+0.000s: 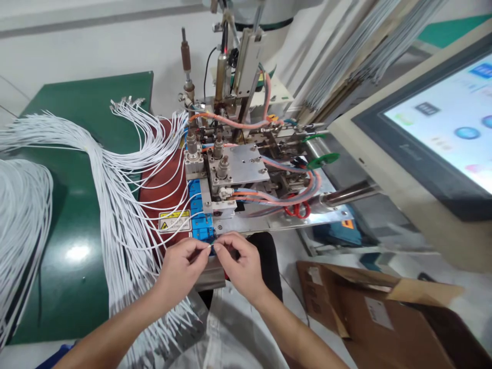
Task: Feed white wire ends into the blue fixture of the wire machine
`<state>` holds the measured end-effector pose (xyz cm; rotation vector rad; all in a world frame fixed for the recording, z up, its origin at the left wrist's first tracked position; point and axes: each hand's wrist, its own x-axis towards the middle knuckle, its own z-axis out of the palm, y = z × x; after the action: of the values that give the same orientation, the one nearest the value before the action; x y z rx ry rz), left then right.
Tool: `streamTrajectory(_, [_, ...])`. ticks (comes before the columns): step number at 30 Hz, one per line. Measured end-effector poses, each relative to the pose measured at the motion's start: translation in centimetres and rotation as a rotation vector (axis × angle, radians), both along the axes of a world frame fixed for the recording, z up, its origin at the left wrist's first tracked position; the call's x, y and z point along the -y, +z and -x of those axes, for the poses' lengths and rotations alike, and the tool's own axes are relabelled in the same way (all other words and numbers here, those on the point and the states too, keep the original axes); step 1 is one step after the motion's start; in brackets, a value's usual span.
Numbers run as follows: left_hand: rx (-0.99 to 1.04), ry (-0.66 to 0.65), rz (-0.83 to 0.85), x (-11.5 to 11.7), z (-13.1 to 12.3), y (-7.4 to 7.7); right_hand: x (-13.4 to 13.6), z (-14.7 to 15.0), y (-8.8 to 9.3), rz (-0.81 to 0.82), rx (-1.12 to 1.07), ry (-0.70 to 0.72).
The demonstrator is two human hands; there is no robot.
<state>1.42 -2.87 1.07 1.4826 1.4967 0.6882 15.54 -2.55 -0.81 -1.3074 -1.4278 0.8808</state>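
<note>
One thin wire point(211, 245), its end clamped in the finger-and-thumb grip of both the left hand point(180, 271) and the right hand point(243, 264), fingertips nearly meeting, at the near end of a row of blue blocks point(202, 223) on a metal machine point(246, 165). To the left, white cables point(100, 177) in a large bundle, lying across a green bench point(79, 292); to the right, one lit screen point(453, 113) and one open cardboard box point(392, 328).

Left of the machine point(246, 164), a glossy green bench point(73, 282) carries a spread bundle of white cables point(100, 169), some strands reaching toward the machine. Farther left of the machine, looped white leads point(23, 205) lie on the same bench.
</note>
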Motion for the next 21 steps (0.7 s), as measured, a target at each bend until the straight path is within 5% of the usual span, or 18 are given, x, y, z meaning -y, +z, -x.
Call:
streamTrajectory(6, [-0.160,-0.169,-0.142,-1.1,0.9,0.3,-0.3,-0.6,-1.0,-0.166,0.199,0.010])
streamTrajectory(13, [-0.445,-0.247,-0.228,-2.6,2.0,-0.2,-1.8,-1.0,-2.5,0.012,0.261,0.040])
streamTrajectory(21, [-0.505,-0.275,-0.219,-2.8,1.8,0.0,-2.2,-1.5,-2.4,0.100,0.323,0.128])
